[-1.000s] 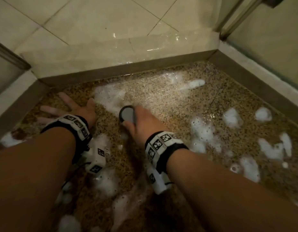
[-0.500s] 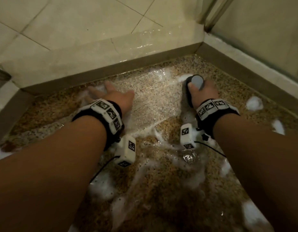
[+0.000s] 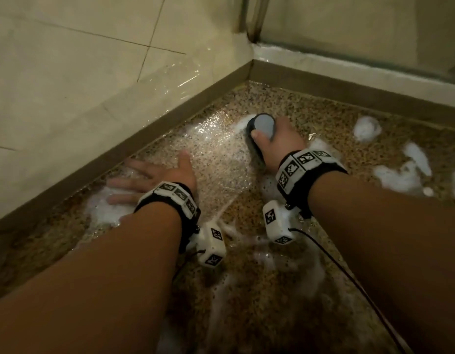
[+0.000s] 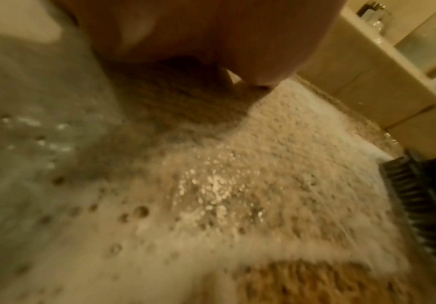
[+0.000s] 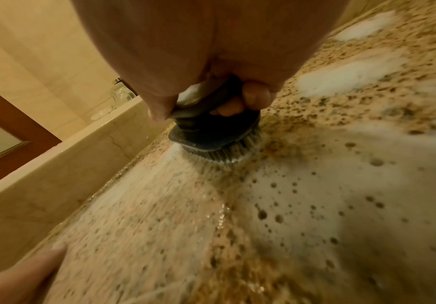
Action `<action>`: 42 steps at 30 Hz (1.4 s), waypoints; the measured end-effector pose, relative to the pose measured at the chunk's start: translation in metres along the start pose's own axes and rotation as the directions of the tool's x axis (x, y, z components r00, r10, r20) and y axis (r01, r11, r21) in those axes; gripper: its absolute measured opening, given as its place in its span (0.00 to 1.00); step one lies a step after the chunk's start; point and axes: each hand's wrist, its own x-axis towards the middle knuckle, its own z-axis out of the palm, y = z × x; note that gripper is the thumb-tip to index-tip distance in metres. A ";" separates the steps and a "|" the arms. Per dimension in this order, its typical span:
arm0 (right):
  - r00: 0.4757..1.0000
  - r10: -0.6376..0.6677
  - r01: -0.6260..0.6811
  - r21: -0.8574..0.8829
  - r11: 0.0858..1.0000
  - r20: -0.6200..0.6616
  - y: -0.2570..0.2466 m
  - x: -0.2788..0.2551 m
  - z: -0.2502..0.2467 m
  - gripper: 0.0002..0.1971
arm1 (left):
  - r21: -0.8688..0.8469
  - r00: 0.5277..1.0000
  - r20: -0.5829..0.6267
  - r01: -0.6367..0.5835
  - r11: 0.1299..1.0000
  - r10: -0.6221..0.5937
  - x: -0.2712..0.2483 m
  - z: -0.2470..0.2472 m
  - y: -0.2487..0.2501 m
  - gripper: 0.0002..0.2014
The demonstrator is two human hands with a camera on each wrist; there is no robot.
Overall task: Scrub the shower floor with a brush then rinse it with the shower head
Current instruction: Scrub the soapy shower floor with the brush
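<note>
My left hand (image 3: 155, 178) lies flat with fingers spread on the wet, speckled shower floor (image 3: 221, 162), nearer to me than the brush and just beside the foot of the tiled wall (image 3: 68, 80). Farther on, my right hand (image 3: 277, 145) grips the dark round brush (image 3: 262, 125), fingers curled around its handle, bristles pressed on the floor near the corner. White foam patches (image 3: 397, 172) lie right of the brush.
</note>
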 end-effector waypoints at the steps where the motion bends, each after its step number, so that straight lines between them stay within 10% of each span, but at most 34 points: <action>1: 1.000 0.005 -0.005 0.002 1.000 -0.003 0.000 0.001 0.000 0.27 | 0.003 1.000 -0.011 0.002 1.000 -0.002 -0.002 0.002 0.001 0.61; 16: 0.986 0.140 -0.128 0.122 0.984 -0.094 -0.027 0.030 -0.013 0.29 | 0.085 0.999 0.034 -0.004 0.996 0.001 -0.009 -0.006 0.007 0.62; 24: 0.956 -0.262 0.274 -0.082 0.958 0.129 -0.072 0.007 0.022 0.23 | 0.093 0.997 0.075 0.011 0.996 -0.018 -0.005 -0.011 0.007 0.63; 30: 0.987 0.118 -0.127 -0.078 0.989 -0.105 -0.051 0.059 -0.030 0.31 | 0.080 0.994 0.107 -0.004 0.997 -0.005 -0.002 -0.014 0.005 0.66; 38: 0.900 -0.371 0.401 -0.099 0.911 0.229 -0.079 0.032 0.009 0.28 | 0.065 0.995 0.098 0.009 0.998 -0.015 -0.001 -0.012 0.006 0.66; 42: 0.996 -0.093 0.091 -0.094 0.991 -0.010 -0.057 0.057 -0.036 0.31 | 0.055 0.996 0.092 0.008 0.998 -0.013 0.002 -0.009 0.004 0.67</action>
